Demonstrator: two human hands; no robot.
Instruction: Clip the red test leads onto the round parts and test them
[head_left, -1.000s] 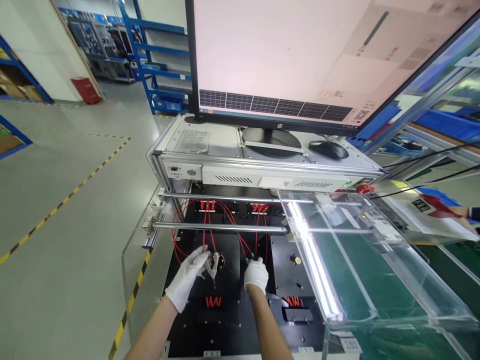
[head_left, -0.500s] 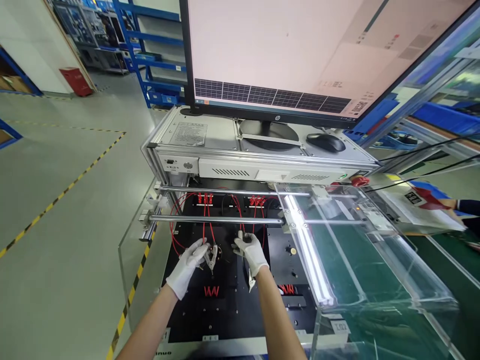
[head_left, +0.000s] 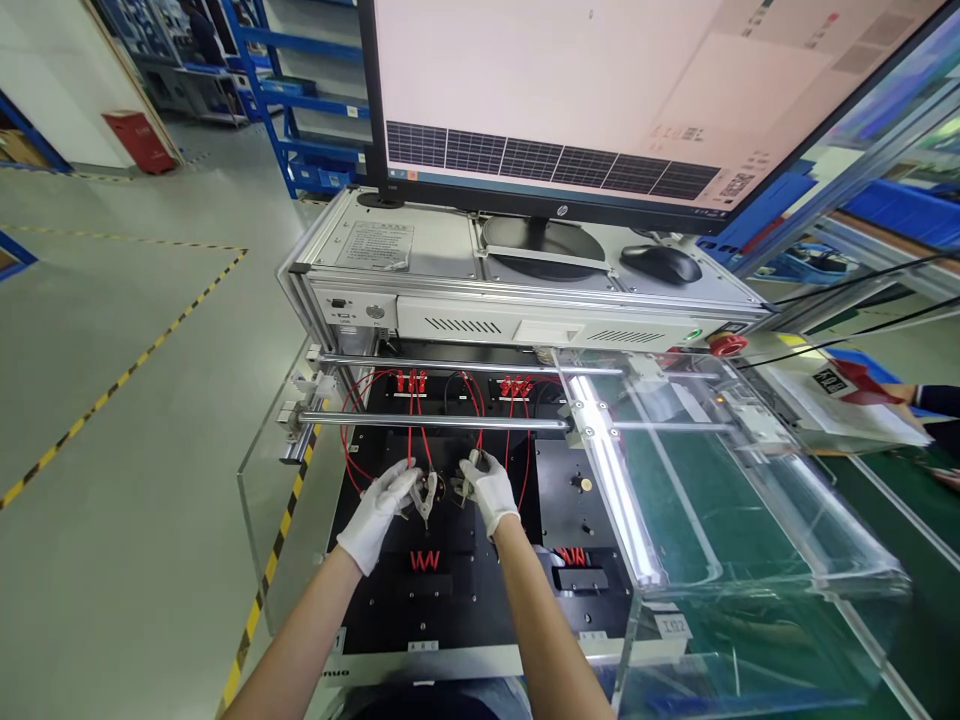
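Observation:
Both hands wear white gloves over the black panel [head_left: 450, 620] of a test bench. My left hand [head_left: 379, 515] has its fingers closed on a clip at the end of a red wire. Another metal clip [head_left: 426, 500] hangs beside its fingertips, over a round part of the panel. To the right, my right hand [head_left: 487, 490] pinches a clip [head_left: 465, 490] on a red wire [head_left: 477, 405]. Red wires run from red terminals [head_left: 411, 383] at the back of the panel. Coiled red wire [head_left: 425, 561] lies nearer the front.
Two metal rails [head_left: 450, 422] cross above the panel. A clear cover with a bright light bar [head_left: 611, 480] stands at right. Behind are a monitor [head_left: 555, 100], a mouse [head_left: 660, 265] and a red button [head_left: 727, 345]. Another person's sleeve [head_left: 937, 400] shows at far right.
My right hand has shifted slightly left, towards my left hand, with its clip. The pale clip that hung below my right hand no longer shows there. The view has tilted slightly downward.

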